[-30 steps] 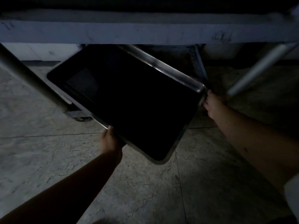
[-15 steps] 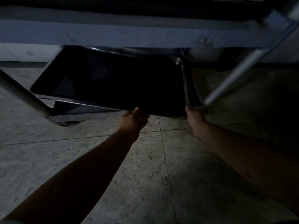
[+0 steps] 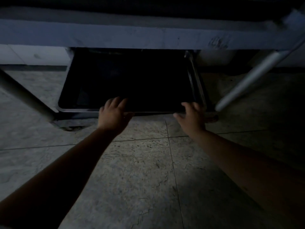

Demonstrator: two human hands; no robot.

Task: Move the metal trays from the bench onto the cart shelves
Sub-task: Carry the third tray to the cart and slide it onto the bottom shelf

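Note:
A dark metal tray (image 3: pixel 132 80) lies level on the cart's bottom shelf (image 3: pixel 77 116), under the pale upper shelf (image 3: pixel 132 35). Its shiny right rim shows; the far end is hidden in shadow. My left hand (image 3: pixel 113 114) is at the middle of the near rim, fingers spread over the top and thumb below the edge. At the near right corner, my right hand (image 3: pixel 192 116) has its fingers curled over the rim and its thumb pointing left.
Round metal cart legs slant down at the left (image 3: pixel 24 95) and right (image 3: pixel 247 81) of the tray. A caster sits under the left corner (image 3: pixel 72 128). Speckled floor tiles (image 3: pixel 148 171) fill the foreground. The light is very dim.
The tray swung from a tilted, diagonal pose in the air to square and level, then slid further in onto the bottom shelf. Both hands moved to its near rim.

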